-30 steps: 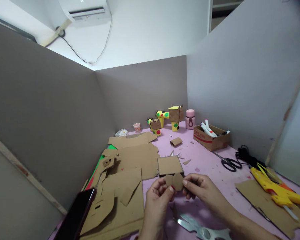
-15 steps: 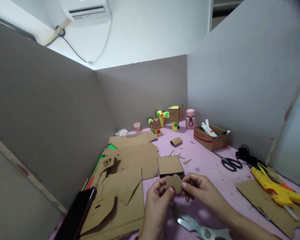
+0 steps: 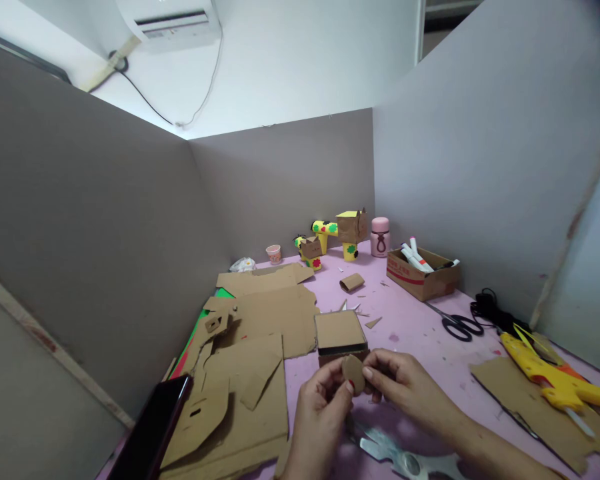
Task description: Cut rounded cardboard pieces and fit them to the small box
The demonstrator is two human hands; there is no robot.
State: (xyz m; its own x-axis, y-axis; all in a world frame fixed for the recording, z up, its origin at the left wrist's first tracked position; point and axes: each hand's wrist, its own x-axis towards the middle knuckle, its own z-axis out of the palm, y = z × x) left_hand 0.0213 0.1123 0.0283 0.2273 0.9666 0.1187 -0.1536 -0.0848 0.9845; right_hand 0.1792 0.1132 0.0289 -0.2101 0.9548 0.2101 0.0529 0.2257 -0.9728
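Between my two hands is a small rounded piece of cardboard, seen partly edge-on. My left hand pinches it between thumb and fingers from the left. From the right, my right hand grips its edge with thumb and fingertips. Just beyond my hands lies a square cardboard box with a dark rim. Below them, metal scissors lie on the purple table, their tip partly hidden behind my left hand.
Cardboard sheets and a black phone lie to the left. On the right are black-handled scissors, a yellow glue gun and a box of markers. Yellow decorated figures and a pink bottle stand at the back.
The cardboard piece has turned from facing me with two lobes showing to a narrower, slanted view. My left hand has shifted slightly right; my right hand has hardly moved.
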